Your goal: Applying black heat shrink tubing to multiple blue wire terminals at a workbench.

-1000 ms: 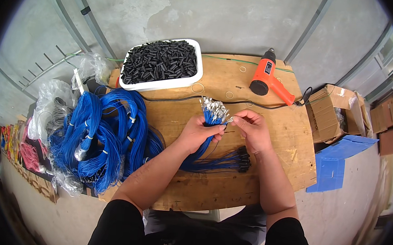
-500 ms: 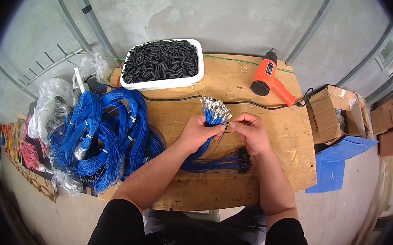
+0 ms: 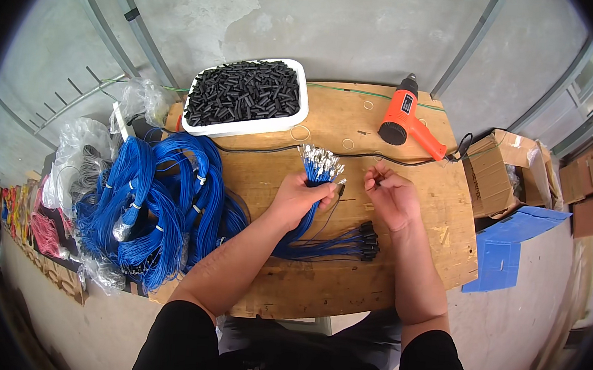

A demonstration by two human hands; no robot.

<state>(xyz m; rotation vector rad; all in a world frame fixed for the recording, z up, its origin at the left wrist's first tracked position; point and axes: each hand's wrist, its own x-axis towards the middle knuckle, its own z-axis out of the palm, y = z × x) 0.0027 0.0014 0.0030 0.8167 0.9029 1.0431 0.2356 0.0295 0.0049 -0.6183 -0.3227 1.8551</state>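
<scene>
My left hand is wrapped round a bundle of blue wires, with silvery metal terminals fanning out above the fist. One wire stands off to the right of the bundle, with a short black sleeve near its metal end. Apart from it, to the right, my right hand is raised with its fingers curled together. Something small and dark shows between those fingers, too little to name. Below the hands, other wire ends with black sleeves lie on the wooden table.
A white tub heaped with short black tubes stands at the back. An orange heat gun lies back right, its black cable crossing the table. Coiled blue wire bundles cover the left side. Cardboard boxes sit beyond the right edge.
My right hand has drawn away from the bundle to the right, leaving a black sleeve on the single wire. My left hand and the bundle have shifted slightly left.
</scene>
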